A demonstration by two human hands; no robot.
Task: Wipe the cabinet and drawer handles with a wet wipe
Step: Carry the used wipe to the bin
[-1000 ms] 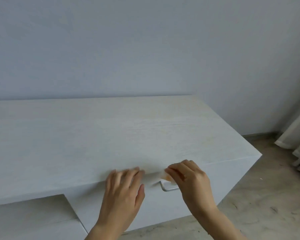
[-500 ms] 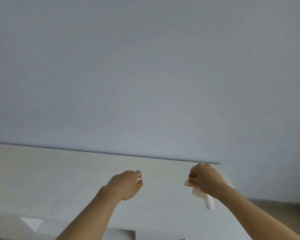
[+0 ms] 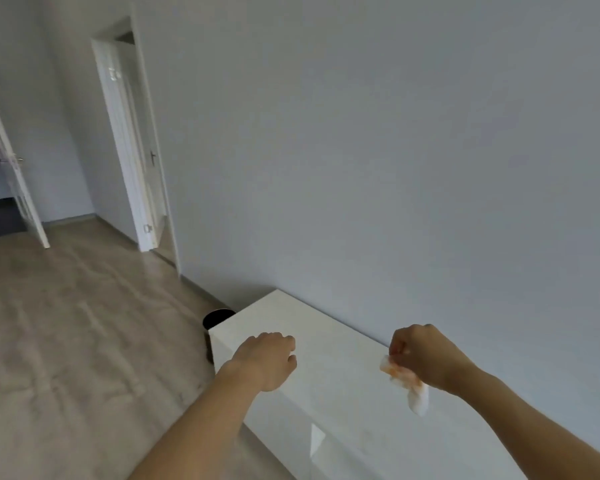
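Hands hover above a long white cabinet [image 3: 329, 344] that stands against a pale grey wall [image 3: 378, 140]. Left hand [image 3: 269, 360] hangs over the cabinet's top surface near its far end, knuckles up, fingers curled under into a loose fist that holds nothing; whether it touches the surface I cannot tell. Right hand [image 3: 426, 356] is raised over the wall side of the cabinet, well apart from the left hand, wrist bent, and it pinches a crumpled wet wipe [image 3: 407, 384] between thumb and fingertips. Wet wipe is white with an orange stain across its upper part, and its loose end dangles below the hand, over the cabinet's top. Both forearms are bare and reach in from the cabinet's near end. Greyish wood-look floor [image 3: 66, 323] stretches away from the cabinet's front side. Just beyond the cabinet's far end a round black bin [image 3: 217, 316] stands on that floor, partly hidden by the cabinet's corner. Farther along the same wall from the cabinet a white door [image 3: 125, 140] stands open, and a second white door [image 3: 13, 174] shows well beyond it at the edge of view
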